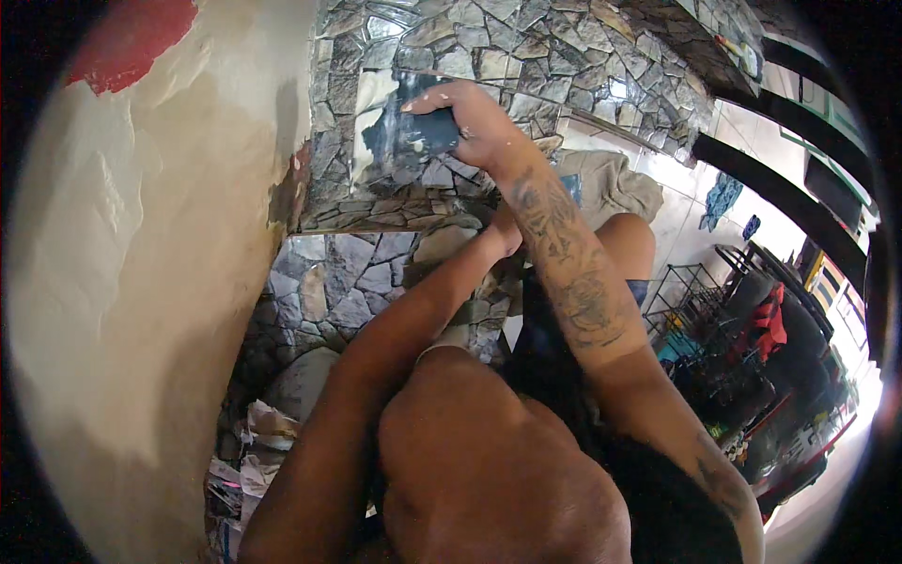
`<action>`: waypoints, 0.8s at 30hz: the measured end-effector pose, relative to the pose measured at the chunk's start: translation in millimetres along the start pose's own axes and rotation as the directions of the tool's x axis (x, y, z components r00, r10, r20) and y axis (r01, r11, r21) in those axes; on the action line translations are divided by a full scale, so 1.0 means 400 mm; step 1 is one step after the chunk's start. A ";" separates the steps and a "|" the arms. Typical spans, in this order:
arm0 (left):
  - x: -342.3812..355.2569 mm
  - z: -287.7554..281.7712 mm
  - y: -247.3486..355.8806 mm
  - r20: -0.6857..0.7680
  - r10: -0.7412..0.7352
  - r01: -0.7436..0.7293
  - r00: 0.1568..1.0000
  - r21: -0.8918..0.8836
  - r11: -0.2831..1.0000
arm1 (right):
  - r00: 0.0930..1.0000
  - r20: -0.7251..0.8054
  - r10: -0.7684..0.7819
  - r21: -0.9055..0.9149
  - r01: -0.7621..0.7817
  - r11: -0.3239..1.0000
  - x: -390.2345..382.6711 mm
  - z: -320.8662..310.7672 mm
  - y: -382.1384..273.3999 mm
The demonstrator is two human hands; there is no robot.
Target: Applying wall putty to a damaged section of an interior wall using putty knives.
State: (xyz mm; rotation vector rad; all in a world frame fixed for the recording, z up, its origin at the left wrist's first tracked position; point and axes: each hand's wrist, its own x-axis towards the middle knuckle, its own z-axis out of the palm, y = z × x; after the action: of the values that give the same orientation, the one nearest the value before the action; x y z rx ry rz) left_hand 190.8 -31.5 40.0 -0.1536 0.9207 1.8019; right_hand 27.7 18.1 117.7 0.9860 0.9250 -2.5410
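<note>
My right hand (470,122) is closed on the edge of a dark flat spreader (427,133), its fingers bent over the plate. Creamy white paste (376,94) lies beside and on the plate, above a stone-patterned surface (498,64). Whether the plate presses flat against that surface I cannot tell. My left hand (508,231) is lower, by my bent legs; my tattooed right forearm covers most of it, so its fingers are hidden. Next to it a crumpled beige cloth (615,183) lies on the stone-patterned step.
A beige plastered wall (178,263) with a red patch (132,42) rises on the left. Crumpled paper scraps (268,442) lie low by the wall. To the right are a black wire rack (691,296), dark piled items, and a blue cloth (722,199) on pale floor tiles.
</note>
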 end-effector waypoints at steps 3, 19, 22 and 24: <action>0.005 0.032 0.052 0.005 -0.044 0.044 0.999 0.039 0.998 | 0.998 -0.066 -0.006 -0.371 -0.019 0.928 0.041 -0.009 0.066; 0.000 0.067 0.148 -0.277 -0.228 0.235 0.934 -0.005 0.972 | 0.819 0.473 -0.327 -0.714 0.573 0.402 0.102 0.041 0.447; -0.003 0.068 0.154 -0.283 -0.246 0.259 0.927 0.007 0.966 | 0.797 0.417 -0.436 -0.557 0.604 0.570 0.128 0.033 0.506; -0.004 0.068 0.151 -0.294 -0.261 0.283 0.919 0.032 0.959 | 0.830 0.417 -0.371 -0.601 0.558 0.572 0.136 0.024 0.531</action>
State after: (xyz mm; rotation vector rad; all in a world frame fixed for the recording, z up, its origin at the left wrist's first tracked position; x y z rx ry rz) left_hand 148.8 -24.0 90.8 -0.4851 1.1104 1.5065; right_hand 77.6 -150.9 -13.4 0.1710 2.0849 -2.2032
